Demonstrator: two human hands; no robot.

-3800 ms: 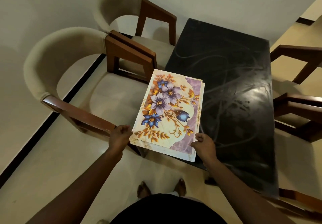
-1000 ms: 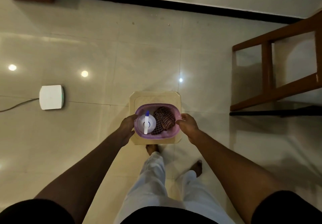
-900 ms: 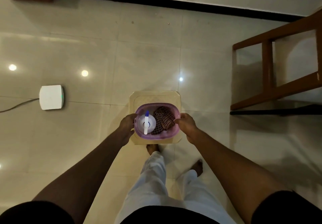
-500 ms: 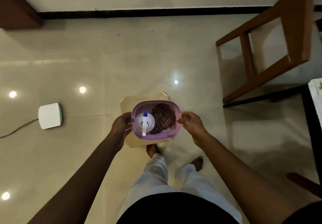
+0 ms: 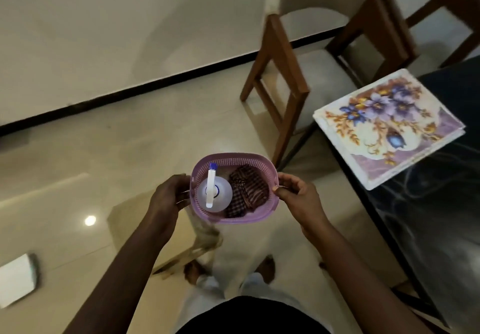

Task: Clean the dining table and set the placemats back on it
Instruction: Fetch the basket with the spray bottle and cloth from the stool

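From above: left hand (image 5: 168,198) and right hand (image 5: 296,198) each clamp a grip on opposite sides of a basket (image 5: 233,219), held level, likely so its spray bottle (image 5: 214,194) and cloth (image 5: 248,192) do not tip, beside the worktop (image 5: 441,203), where the placemats (image 5: 389,125) lie stacked at one corner.

Basket (image 5: 241,219): lilac plastic, perforated mesh wall, dull sheen. Bottle (image 5: 224,193): translucent plastic, smooth, with white plastic trigger and blue tip. Cloth (image 5: 249,190): woven checked fabric, matt, crumpled. Placemats (image 5: 389,125): smooth flat sheets with floral print and slight sheen; material unclear. Counter (image 5: 441,203): dark, polished, glossy, pale swirl veining like stone. Chair (image 5: 283,55): brown wood frame, satin finish; beige cloth padding, matt. Floor (image 5: 104,164): cream tiles, very glossy, mirror lamp spots. Wall (image 5: 104,21): matt, plain.
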